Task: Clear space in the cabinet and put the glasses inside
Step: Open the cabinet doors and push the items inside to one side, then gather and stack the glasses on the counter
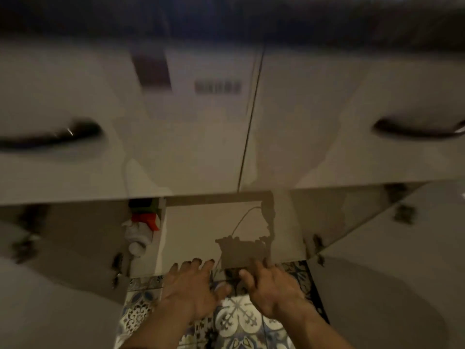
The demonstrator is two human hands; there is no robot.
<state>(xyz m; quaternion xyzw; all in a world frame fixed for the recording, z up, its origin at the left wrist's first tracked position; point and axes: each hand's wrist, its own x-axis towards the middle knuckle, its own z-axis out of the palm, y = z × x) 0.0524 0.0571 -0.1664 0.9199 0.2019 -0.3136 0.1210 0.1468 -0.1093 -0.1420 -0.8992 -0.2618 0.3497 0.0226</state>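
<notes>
Dim, motion-blurred kitchen, view looking down at a low white cabinet (226, 222) over a patterned tile floor (234, 321). Both cabinet doors swung open: left door (57, 298) and right door (392, 285), hinges showing on each.

Left hand (191, 290): fingers (195, 264) spread wide and flat, tips on or just over the cabinet's front bottom edge; holding nothing that can be seen. Right hand (274, 290): fingers (259, 267) loosely curled at the same front edge, right of the left hand, thumb apart from the rest; cannot tell if they grip anything, area under them is dark and blurred. The hands are near each other, not touching. Bare forearms run down to the bottom of the frame.

Inside the cabinet, behind the hands: pale floor panel carrying a hard-edged shadow (241, 250) with a thin curved line rising from it. At the cabinet's left side, past a thin vertical divider: a white spray bottle (141, 235) with an orange-red trigger top, something dark green just above it.

Above the cabinet opening: two white drawer fronts (201, 147) side by side, narrow seam between them, dark curved handles (50, 136) at far left and far right. Dark strip of worktop (226, 21) edge over those.

Glasses: not identifiable in view; none in either hand, none made out in the cabinet.
</notes>
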